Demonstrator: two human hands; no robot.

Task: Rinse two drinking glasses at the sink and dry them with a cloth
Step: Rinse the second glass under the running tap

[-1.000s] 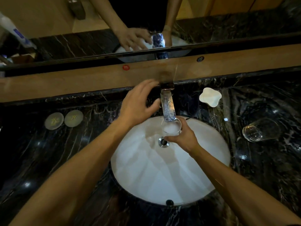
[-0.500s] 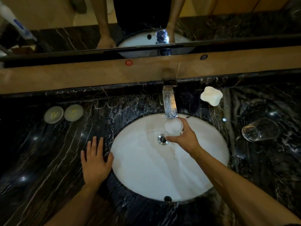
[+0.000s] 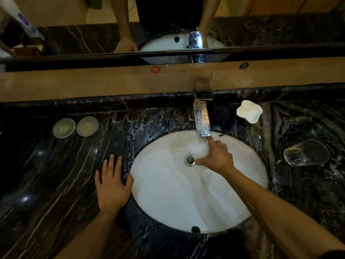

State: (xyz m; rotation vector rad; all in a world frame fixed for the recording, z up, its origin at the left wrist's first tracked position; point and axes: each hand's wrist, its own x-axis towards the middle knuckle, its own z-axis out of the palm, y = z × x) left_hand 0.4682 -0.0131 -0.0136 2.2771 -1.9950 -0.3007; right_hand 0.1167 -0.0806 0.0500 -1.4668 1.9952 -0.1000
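My right hand (image 3: 217, 157) grips a clear drinking glass (image 3: 196, 147) upright over the white oval sink (image 3: 168, 193), just beyond the drain (image 3: 190, 160). The glass sits right under the chrome faucet spout (image 3: 202, 121), and water foams white inside it. My left hand (image 3: 112, 186) lies flat with fingers spread on the dark marble counter (image 3: 56, 184), its thumb at the sink's left rim. A second clear glass (image 3: 306, 153) lies on its side on the counter to the right of the sink.
A white soap dish (image 3: 249, 111) stands right of the faucet. Two round pale coasters (image 3: 75, 127) lie at the back left of the counter. A wooden ledge (image 3: 93, 81) and a mirror (image 3: 168, 25) run along the back.
My left hand came down from the faucet handle and now rests flat on the counter left of the sink. The glass in my right hand stays under the running water.
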